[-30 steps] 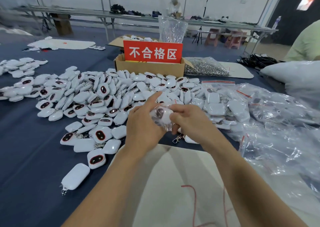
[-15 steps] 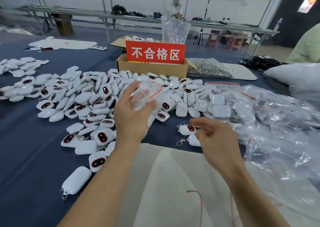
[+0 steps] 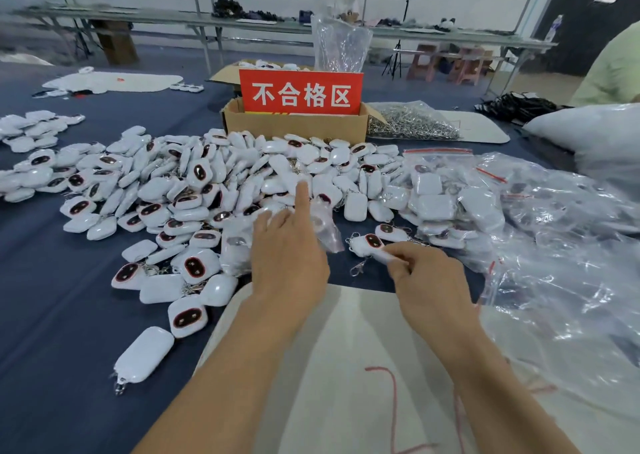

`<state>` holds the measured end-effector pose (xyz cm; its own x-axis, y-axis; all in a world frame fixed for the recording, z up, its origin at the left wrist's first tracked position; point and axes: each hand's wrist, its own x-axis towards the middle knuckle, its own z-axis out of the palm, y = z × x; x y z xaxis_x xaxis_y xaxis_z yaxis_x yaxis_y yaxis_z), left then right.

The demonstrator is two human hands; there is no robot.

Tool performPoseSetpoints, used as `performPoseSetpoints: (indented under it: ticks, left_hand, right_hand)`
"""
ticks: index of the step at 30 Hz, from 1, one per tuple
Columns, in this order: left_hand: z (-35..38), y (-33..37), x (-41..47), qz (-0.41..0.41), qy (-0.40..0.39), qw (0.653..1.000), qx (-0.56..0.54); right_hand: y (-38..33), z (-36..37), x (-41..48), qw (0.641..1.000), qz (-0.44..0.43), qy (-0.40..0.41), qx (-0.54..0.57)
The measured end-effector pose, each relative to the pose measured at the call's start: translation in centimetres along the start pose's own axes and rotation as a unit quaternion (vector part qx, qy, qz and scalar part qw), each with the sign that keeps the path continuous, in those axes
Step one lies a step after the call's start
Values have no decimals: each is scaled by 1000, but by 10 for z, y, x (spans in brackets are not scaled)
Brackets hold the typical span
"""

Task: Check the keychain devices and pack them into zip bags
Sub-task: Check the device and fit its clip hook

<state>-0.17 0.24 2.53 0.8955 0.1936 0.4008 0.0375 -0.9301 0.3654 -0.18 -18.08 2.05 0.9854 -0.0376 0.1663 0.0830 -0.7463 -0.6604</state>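
The right hand (image 3: 429,284), at centre right of the frame, pinches the near end of one device (image 3: 369,244) with curled fingertips. The device lies on the dark surface (image 3: 52,298), dark face up. Its long axis runs from upper left to lower right, towards that hand, and its clasp (image 3: 358,267) trails just below it.

The left hand (image 3: 287,259) is at the centre, index finger straight and pointing up the frame. A clear bag (image 3: 327,232) sticks out from its right edge. The thumb is hidden, so the grip is a judgement: the bag looks pinched on that side.

The device sits just right of the bag, between the two hands. The bag's mouth cannot be made out. The next move probably calls for lifting the device, checking its face, and feeding it end-first leftwards into the bag.

The loose pile (image 3: 194,183) fills the upper left, filled bags (image 3: 433,197) lie at the right, and a cardboard box (image 3: 294,126) with a red sign stands behind.
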Motion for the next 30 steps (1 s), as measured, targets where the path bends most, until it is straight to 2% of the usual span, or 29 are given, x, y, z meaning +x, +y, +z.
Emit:
performPoseSetpoints:
  ticks: [2,3,5,6,8,11,13,15,17,19,23,30]
  left_hand:
    - [5,-2,-1,0,-72,997,-19]
    - [4,-1,-2,18,-74,997,-15]
    - [1,8,-6,80,-17,996,-32]
    - [0,17,-9,106,5,991,-78]
    - [2,32,-17,143,1,973,-179]
    - [8,40,-22,167,-50,963,-208]
    - [9,37,-19,144,-64,965,-211]
    - [9,34,-14,75,-87,954,-276]
    - [9,34,-11,0,-131,919,-372]
    - [9,34,-10,-39,-156,894,-418]
    - [13,34,-6,-69,-186,870,-452]
    - [13,31,-5,-76,-199,864,-456]
  right_hand:
    - [0,-6,0,996,25,13,89]
    - [0,-9,-1,989,32,16,144]
    - [-1,-13,-1,972,51,6,231]
    - [-2,-14,-1,963,58,-3,262]
    - [-8,-16,-2,954,59,-14,292]
    - [-7,-17,-2,964,52,-11,260]
    - [-4,-19,1,967,47,-5,249]
    - [-2,-20,4,930,60,-32,362]
    - [-2,-19,7,895,69,-60,437]
    - [-1,-16,8,908,73,-76,406]
    - [1,-12,8,932,74,-74,346]
    - [4,-9,11,928,96,-89,349]
